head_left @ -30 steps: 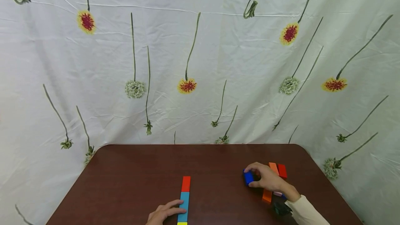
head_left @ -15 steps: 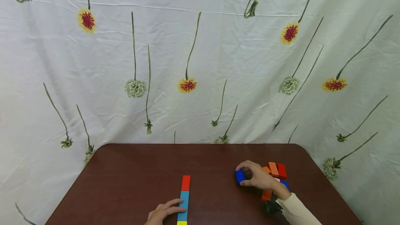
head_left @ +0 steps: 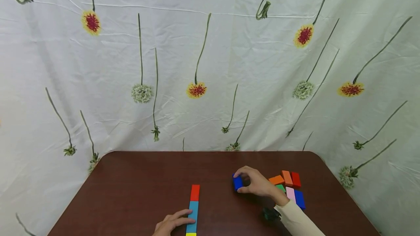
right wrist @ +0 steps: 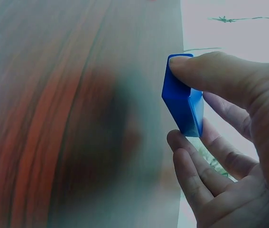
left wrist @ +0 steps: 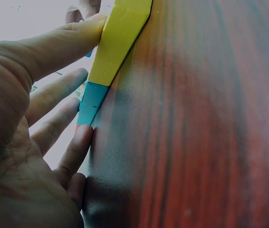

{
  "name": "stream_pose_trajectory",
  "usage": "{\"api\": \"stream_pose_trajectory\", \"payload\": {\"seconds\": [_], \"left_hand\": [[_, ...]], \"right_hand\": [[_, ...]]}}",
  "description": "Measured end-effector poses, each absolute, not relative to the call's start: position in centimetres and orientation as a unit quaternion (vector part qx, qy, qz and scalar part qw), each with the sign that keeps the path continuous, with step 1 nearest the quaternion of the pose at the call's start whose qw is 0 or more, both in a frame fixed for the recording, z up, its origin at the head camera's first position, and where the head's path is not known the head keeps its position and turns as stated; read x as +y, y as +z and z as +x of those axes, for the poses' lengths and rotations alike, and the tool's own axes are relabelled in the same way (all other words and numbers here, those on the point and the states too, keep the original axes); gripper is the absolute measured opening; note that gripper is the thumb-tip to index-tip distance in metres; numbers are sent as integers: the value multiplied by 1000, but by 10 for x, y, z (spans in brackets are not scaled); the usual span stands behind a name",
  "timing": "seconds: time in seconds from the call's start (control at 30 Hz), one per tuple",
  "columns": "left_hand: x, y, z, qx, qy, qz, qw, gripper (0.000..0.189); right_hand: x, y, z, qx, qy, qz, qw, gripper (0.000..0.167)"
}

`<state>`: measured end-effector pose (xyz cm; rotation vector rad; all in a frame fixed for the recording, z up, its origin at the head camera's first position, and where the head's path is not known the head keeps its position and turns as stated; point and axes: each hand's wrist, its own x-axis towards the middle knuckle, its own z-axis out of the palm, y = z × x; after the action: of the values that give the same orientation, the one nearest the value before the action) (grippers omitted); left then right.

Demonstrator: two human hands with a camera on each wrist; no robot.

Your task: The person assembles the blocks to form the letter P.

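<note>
My right hand (head_left: 258, 184) pinches a blue block (head_left: 237, 182) between thumb and fingers, right of the table's middle. In the right wrist view the thumb presses one end of that blue block (right wrist: 184, 97), and the fingers reach round behind it. A straight row runs toward me: a red block (head_left: 195, 193), a light blue section (head_left: 193, 216) and a yellow block (head_left: 191, 234) cut off by the frame edge. My left hand (head_left: 171, 223) rests along the row's left side with extended fingers. In the left wrist view its thumb touches the yellow block (left wrist: 122, 42).
At the right of the dark brown table (head_left: 144, 177) lies a cluster of blocks: orange (head_left: 276, 180), light orange (head_left: 287, 178), red (head_left: 296, 180), green (head_left: 280, 188), pink (head_left: 290, 194) and blue (head_left: 299, 199). A white flowered cloth (head_left: 210, 65) hangs behind the table's far edge.
My right hand has carried the blue block leftward, away from the cluster and closer to the row, uncovering the green, pink and other blue blocks. My left hand has stayed in place.
</note>
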<state>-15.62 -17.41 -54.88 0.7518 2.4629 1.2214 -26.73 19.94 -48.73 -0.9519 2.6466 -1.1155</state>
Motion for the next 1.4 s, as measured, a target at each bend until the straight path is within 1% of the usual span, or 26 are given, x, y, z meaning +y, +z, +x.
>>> {"api": "stream_pose_trajectory", "payload": {"seconds": [0.4,0.77,1.0,1.17,1.4], "left_hand": [[-173,-547,-153,861,419,260,126,37],[-175,-548,-155,855,430,251,147,40],[-174,-548,-155,855,431,245,153,40],[-175,-546,-153,856,431,243,150,40],[-174,-545,-153,852,435,250,148,41]], "right_hand": [[169,-487,-276,871,-371,-318,58,38],[145,-493,-282,869,-392,-295,65,36],[128,-498,-285,867,-409,-278,52,36],[113,-499,-290,870,-416,-263,37,39],[94,-500,-295,880,-399,-255,35,42]]}}
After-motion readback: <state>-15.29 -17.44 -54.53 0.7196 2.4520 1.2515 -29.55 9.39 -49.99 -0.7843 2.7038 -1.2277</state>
